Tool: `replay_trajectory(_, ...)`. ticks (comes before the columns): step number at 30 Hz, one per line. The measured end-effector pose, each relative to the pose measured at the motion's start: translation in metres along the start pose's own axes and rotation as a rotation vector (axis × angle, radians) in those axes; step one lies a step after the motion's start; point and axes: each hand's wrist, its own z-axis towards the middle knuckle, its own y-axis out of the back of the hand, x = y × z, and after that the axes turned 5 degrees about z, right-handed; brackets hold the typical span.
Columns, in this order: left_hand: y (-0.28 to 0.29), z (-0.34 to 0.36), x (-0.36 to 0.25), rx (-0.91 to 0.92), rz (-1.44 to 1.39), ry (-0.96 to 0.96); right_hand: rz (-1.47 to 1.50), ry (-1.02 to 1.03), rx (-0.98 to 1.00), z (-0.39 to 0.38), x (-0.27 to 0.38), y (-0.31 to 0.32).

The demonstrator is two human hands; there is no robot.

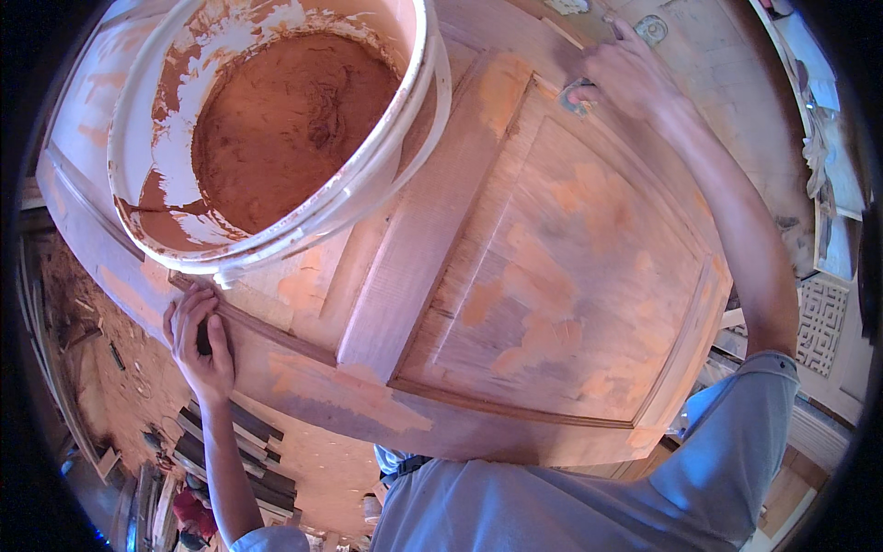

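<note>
Paneled wooden door [561, 267] here lies with its long axis running left to right, and a white bucket [326, 204] of reddish-brown paste [294, 129] sits on its left half. Right hand's [630, 74] grip is pinched on a small greyish piece [577, 99] by the far edge; left hand [204, 345] curls at the near edge, can't tell if it's holding anything.

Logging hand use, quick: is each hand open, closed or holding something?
Left hand: half-curled at the edge of the reddish-brown panelled wooden board; grip cannot be told.
Right hand: holding a small greyish piece.
</note>
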Motion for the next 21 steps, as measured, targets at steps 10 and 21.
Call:
replay_trajectory(10,0.001,0.003,-0.004,-0.024,-0.006,0.0,-0.027,-0.028,-0.136,-0.019,-0.022,0.016)
replay_trajectory(21,0.0,0.002,-0.005,-0.028,-0.01,-0.005,0.099,-0.043,0.016,-0.019,-0.022,-0.021)
